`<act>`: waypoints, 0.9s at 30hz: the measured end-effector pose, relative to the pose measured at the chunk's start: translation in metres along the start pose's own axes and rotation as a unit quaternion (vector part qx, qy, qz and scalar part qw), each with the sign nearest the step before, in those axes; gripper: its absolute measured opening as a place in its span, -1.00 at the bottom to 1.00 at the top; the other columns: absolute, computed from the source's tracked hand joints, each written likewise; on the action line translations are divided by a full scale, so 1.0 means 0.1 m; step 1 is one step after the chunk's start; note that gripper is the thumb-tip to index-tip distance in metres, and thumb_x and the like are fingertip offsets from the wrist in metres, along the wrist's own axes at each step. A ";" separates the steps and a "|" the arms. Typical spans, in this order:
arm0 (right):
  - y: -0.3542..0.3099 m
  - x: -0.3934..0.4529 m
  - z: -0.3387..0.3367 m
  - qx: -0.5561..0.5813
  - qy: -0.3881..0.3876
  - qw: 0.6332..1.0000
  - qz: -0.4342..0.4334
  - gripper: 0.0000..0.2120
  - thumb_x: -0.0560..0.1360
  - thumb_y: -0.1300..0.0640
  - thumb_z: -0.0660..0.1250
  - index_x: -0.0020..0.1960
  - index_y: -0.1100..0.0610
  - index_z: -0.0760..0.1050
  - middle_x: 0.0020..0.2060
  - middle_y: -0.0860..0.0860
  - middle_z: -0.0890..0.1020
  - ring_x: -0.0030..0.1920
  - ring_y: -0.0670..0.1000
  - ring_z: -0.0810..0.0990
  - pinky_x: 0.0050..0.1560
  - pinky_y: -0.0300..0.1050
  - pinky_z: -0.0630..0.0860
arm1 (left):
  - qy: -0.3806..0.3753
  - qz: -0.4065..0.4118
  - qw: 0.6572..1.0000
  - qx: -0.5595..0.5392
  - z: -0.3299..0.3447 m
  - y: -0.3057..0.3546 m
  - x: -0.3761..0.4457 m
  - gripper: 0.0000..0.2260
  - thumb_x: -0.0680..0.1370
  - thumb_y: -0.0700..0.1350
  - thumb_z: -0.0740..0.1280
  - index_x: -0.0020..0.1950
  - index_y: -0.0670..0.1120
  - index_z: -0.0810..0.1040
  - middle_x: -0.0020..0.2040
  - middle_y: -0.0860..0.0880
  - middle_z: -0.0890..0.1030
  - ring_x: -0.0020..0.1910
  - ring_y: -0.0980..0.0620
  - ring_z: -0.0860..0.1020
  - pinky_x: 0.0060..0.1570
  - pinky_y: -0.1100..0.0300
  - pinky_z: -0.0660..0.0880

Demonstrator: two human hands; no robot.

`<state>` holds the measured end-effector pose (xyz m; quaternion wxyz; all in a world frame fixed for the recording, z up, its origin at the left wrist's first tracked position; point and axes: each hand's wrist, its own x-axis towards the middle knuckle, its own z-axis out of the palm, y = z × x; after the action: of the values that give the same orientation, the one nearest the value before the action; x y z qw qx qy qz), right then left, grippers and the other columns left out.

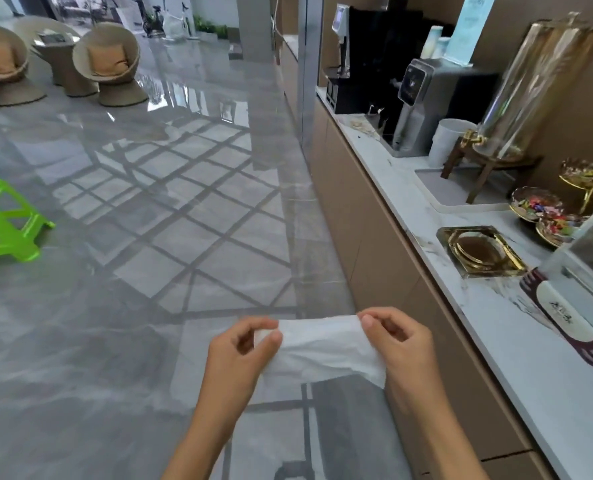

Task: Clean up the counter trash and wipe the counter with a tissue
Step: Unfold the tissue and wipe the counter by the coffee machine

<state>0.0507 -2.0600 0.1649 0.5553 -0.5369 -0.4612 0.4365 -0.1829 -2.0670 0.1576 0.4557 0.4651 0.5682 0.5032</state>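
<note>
Both hands have the tissue (322, 344) stretched out over the floor (149, 237), clear of the surface (516, 344): left grip (243, 348) pinched on its left end, right grip (399, 344) pinched on the right. Gold ashtray (480, 251) sits close to the front edge, with bare marble past it, and some crumbs (360, 124) near the far end.

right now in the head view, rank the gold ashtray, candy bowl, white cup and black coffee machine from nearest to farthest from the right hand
From the right hand:
1. gold ashtray, on the counter just ahead
2. candy bowl, further back towards the wall
3. white cup, beside the dispenser stand
4. black coffee machine, far end
</note>
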 end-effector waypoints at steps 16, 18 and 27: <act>-0.31 -0.59 -0.33 -0.126 -0.032 0.992 -0.005 -0.76 0.42 0.27 0.48 -0.08 -0.07 0.70 -0.10 -0.15 0.73 -0.11 -0.12 0.66 -0.08 -0.31 0.52 | 0.019 0.041 0.999 0.020 0.09 0.07 -0.40 -0.70 0.38 -0.29 0.55 -0.19 0.15 0.73 -0.45 0.20 0.60 -0.45 0.28 0.50 -0.39 0.53 0.40; -0.33 -0.57 -0.43 -0.136 -0.022 0.990 -0.011 -0.77 0.41 0.25 0.48 -0.10 -0.09 0.69 -0.11 -0.18 0.72 -0.09 -0.15 0.65 -0.11 -0.38 0.50 | 0.026 0.038 0.999 0.018 0.17 0.09 -0.43 -0.75 0.38 -0.25 0.55 -0.19 0.14 0.73 -0.43 0.18 0.62 -0.42 0.26 0.52 -0.39 0.52 0.42; -0.30 -0.60 -0.67 -0.136 0.028 0.989 -0.050 -0.81 0.44 0.27 0.46 -0.19 -0.03 0.67 -0.23 -0.06 0.66 -0.25 -0.11 0.58 -0.24 -0.41 0.43 | 0.000 0.065 0.997 0.047 0.38 0.22 -0.50 -0.85 0.42 -0.18 0.53 -0.20 0.10 0.73 -0.25 -0.14 0.69 -0.32 0.07 0.57 -0.23 0.19 0.51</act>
<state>0.1044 -2.1333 0.1926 0.5110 -0.5954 -0.5270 0.3265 -0.1360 -2.1093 0.1795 0.3994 0.5224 0.5598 0.5042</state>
